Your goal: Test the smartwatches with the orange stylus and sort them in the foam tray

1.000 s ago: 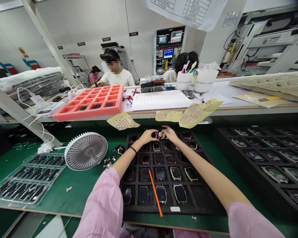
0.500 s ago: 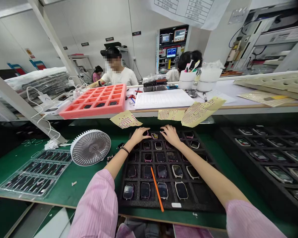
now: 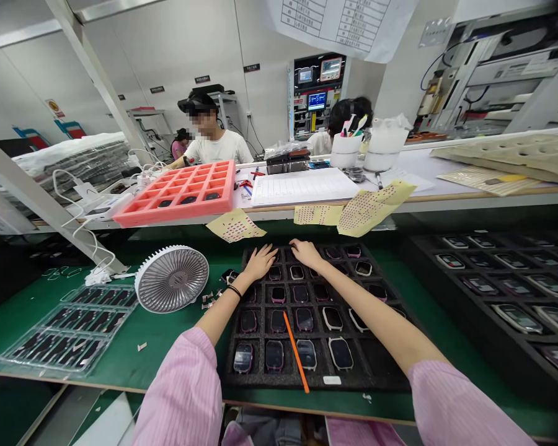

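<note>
from where i steer at a distance, both my hands lie over the far row of a black foam tray with square pockets [image 3: 279, 380], full of rectangular dark-screened watches [image 3: 296, 272] with pink or pale rims. my left hand [image 3: 260, 261] is spread at the far left corner, fingers stretched out and seemingly clasping nothing. my right hand [image 3: 305, 254] sits just beside it, fingers bent down at the next pocket; the fingertips hide what is under them, so i cannot tell whether they grip a watch there.

what worries me is that hidden contact: pressing blind could leave a watch tilted against its foam wall, or scuff a screen. my right forearm crosses above several watches, so dropping the elbow could bump them. a thin orange stick [image 3: 296, 353] lies slantwise over the near rows, its end past the tray's front edge; a brushing sleeve might roll it onto a screen or off the tray. small pale scraps [image 3: 209, 300] lie near my left forearm, beside a round white fan [image 3: 172, 279]; a backward sweep could scatter them or knock the fan.
</note>
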Available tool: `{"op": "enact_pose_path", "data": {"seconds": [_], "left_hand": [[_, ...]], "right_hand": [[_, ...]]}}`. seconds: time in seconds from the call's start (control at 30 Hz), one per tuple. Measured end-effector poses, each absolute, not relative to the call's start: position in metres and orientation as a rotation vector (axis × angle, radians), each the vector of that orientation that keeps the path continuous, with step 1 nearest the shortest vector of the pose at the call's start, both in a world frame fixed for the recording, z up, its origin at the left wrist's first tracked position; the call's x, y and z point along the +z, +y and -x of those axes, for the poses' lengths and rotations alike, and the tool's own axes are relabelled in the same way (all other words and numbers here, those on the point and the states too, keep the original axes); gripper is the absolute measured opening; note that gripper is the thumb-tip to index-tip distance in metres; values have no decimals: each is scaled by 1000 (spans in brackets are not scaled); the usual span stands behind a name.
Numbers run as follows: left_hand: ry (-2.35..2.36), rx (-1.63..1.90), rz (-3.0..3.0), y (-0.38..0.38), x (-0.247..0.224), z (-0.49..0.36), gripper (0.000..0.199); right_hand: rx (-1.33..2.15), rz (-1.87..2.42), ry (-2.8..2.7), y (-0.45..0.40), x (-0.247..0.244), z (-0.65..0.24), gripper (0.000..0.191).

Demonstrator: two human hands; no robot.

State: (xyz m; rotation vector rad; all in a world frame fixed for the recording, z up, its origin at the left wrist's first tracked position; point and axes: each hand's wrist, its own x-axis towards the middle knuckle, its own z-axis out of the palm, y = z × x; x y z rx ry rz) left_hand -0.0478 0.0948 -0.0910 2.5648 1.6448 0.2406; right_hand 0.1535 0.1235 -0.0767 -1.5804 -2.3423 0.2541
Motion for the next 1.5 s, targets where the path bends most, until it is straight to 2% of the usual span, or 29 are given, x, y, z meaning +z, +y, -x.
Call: {"op": "enact_pose_path", "data": {"seconds": [0.17,0.3,0.5,0.67,0.9,1.07,1.23,1.37,1.5], "left_hand": [[1674,275,-2589,90,-85,47,44],[1633,343,-2638,91,-65,23,41],[1379,270,-2721,104,-45,-87,34],[1435,45,-2660,124,-46,-155,35],[1395,-50,-2686,149,-34,-167,35],[1147,10,-2758,155,-28,-179,40],[858,-114,-2750,171,-30,-208,46],[811,-198,-2731,185,-34,-221,56],[803,-106,-2729,185,-39,-214,56]], "right_hand": [[340,1576,-2261,126,-75,-163,33],[236,1623,-2131,118,-71,-200,28],[93,1900,-1936,90,-83,-290,44],[127,1946,-2036,77,-103,-311,56],[281,1883,-2038,87,-110,-314,62],[318,1813,-1753,90,-111,-325,59],[322,1739,-1473,92,-110,-334,58],[336,1665,-1394,91,-111,-333,59],[325,1601,-1330,89,-110,-331,57]]}}
